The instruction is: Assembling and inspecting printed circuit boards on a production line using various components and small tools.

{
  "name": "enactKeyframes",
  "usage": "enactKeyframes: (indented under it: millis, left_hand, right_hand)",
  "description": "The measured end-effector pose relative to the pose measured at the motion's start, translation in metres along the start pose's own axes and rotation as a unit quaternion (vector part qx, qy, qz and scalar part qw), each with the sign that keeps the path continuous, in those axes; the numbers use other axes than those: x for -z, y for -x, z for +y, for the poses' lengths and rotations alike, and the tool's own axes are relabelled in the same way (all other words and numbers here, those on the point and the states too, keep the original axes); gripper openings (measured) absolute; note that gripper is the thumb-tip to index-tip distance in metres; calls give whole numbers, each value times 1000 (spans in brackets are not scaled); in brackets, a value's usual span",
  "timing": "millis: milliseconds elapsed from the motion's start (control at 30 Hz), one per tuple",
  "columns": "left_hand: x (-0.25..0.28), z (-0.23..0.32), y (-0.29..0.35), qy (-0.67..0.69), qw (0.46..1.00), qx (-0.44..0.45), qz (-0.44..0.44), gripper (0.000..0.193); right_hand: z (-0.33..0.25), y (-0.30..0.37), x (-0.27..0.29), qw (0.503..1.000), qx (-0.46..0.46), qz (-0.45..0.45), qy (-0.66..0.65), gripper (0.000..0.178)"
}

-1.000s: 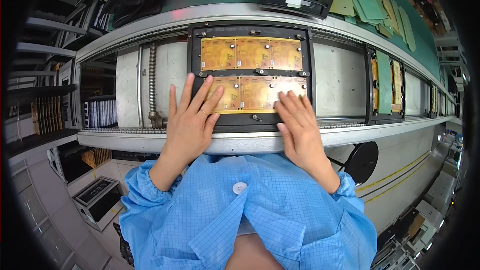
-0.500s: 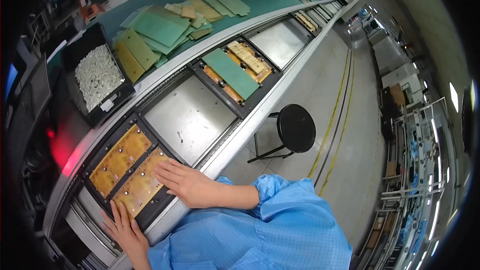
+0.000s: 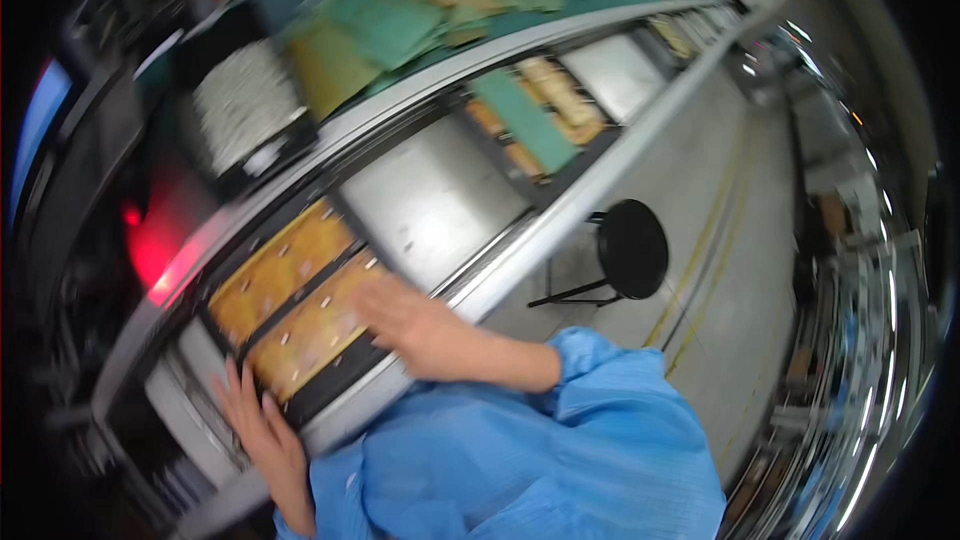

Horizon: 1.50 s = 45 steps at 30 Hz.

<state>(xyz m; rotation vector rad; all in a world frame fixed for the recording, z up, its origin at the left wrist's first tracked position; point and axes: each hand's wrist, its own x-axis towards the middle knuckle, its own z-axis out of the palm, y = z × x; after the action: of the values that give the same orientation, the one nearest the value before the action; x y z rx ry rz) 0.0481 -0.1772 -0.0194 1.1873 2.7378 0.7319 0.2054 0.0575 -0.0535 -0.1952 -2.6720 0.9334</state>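
Note:
A black carrier frame point(image 3: 240, 350) lies on the conveyor in front of me, holding two amber circuit boards side by side, a far board point(image 3: 282, 265) and a near board point(image 3: 310, 330). My left hand point(image 3: 265, 440) is at the frame's left end, with fingers stretched and spread and nothing held. My right hand point(image 3: 425, 330) reaches over the near board's right end. Its fingers are extended and smeared by motion, with no object visible in them. Whether its fingertips press on the board cannot be made out.
Farther along the conveyor rail point(image 3: 500, 275), another carrier holds a green plate point(image 3: 530, 120) over amber boards. Behind the rail stand a black bin point(image 3: 305, 130) of small white parts and a heap of green and tan sheets point(image 3: 385, 25). A black stool point(image 3: 633, 250) stands to the right.
The whole view has shifted, so the conveyor and carrier sit farther right in the picture, and it is blurred. Both hands stay at the same carrier.

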Motion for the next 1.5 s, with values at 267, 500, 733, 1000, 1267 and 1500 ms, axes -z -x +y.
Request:
enactKeyframes:
  millis: [267,500,733,1000,1267,1500]
  left_hand:
    - [-15,-49,-66,4,991,-109,82,30]
    - [-13,-54,-72,10,987,-92,133,13]
    - [-12,-45,-63,-8,985,-106,135,28]
    - [-19,-27,-37,18,992,-128,-10,46]
    - [-13,-30,-44,53,990,-126,-39,67]
    - [-9,-27,-48,95,984,-139,-52,64]
  right_hand:
    - [18,6,53,975,-104,192,49,38]
    - [10,2,44,986,-111,122,0,38]
    - [1,1,25,992,-96,79,35,35]
    - [3,7,25,978,-178,93,-58,32]
    - [19,12,22,951,-187,134,-206,30]
    - [8,12,14,960,-176,140,-164,32]
